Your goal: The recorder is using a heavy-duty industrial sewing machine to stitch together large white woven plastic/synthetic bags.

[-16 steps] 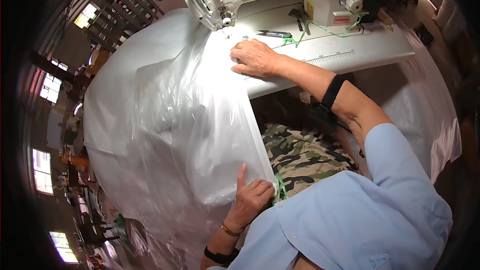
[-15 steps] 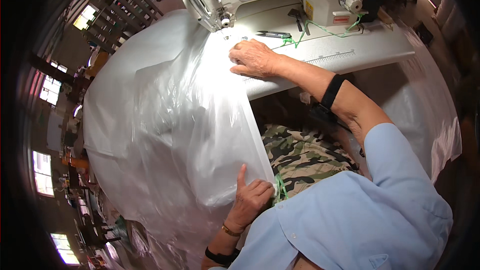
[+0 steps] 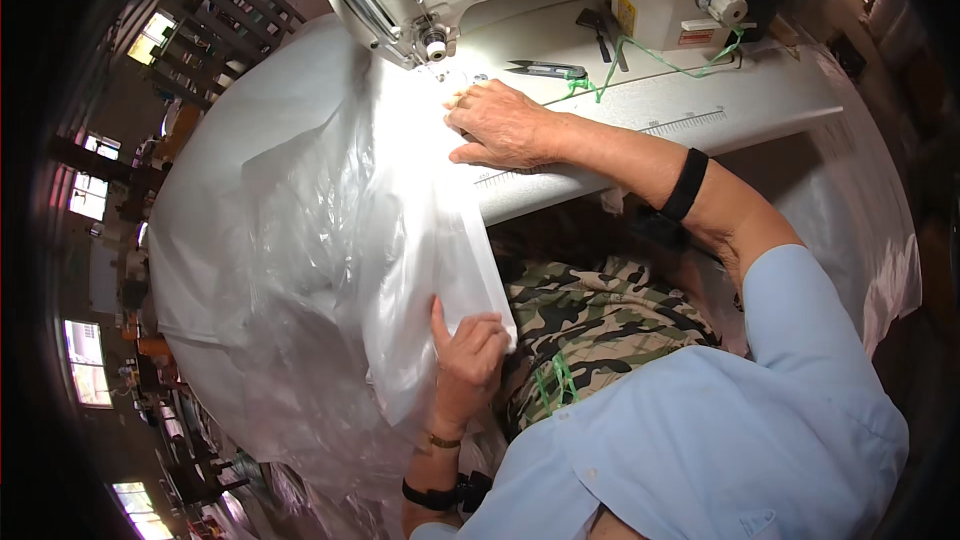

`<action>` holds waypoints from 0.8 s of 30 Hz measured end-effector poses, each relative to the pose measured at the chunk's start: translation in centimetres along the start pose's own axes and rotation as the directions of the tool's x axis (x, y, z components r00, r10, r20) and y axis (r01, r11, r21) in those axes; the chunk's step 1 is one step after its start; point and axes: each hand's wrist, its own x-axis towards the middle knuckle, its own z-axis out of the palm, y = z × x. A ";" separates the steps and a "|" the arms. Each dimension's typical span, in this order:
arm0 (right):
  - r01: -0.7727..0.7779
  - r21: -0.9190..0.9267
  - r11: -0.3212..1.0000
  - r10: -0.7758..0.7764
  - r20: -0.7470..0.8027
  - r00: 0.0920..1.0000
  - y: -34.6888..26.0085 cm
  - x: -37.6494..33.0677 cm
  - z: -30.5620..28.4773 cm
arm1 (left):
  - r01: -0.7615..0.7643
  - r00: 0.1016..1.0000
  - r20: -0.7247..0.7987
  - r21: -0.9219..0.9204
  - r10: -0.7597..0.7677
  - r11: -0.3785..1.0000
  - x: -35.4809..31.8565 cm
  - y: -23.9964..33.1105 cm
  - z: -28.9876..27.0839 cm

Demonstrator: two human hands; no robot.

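We log the sheet (image 3: 400,270) spread left of and before the machine (image 3: 655,12). Our left hand (image 3: 468,355), nearer us than the machine, pinches the sheet's edge, one finger extended. Our right hand (image 3: 505,128), at the machine's front, has bent fingers; glare: cannot tell whether pinching.

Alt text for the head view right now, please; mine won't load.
The right hand lies at the edge of a whitish plastic sheet, by the lit needle end of a sewing machine; the left hand touches that edge lower down. Snips and green string are to the right.
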 end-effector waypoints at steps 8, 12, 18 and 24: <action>0.021 -0.016 1.000 -0.020 0.027 0.999 0.0 0.1 0.0 | -0.042 0.994 -0.102 0.057 0.048 0.998 5.5 -2.6 -0.9; 0.037 -0.036 0.999 -0.035 0.040 0.999 0.2 0.2 0.0 | -0.061 0.989 -0.130 0.103 0.074 0.993 8.0 -4.0 -1.6; 0.031 -0.022 0.999 -0.030 0.024 0.999 0.2 0.3 0.2 | -0.099 0.973 -0.191 0.151 0.127 0.984 11.8 -6.0 -2.0; 0.030 0.001 1.000 -0.030 -0.006 1.000 0.5 0.5 0.4 | -0.084 0.959 -0.250 0.197 0.133 0.977 15.6 -8.8 -1.7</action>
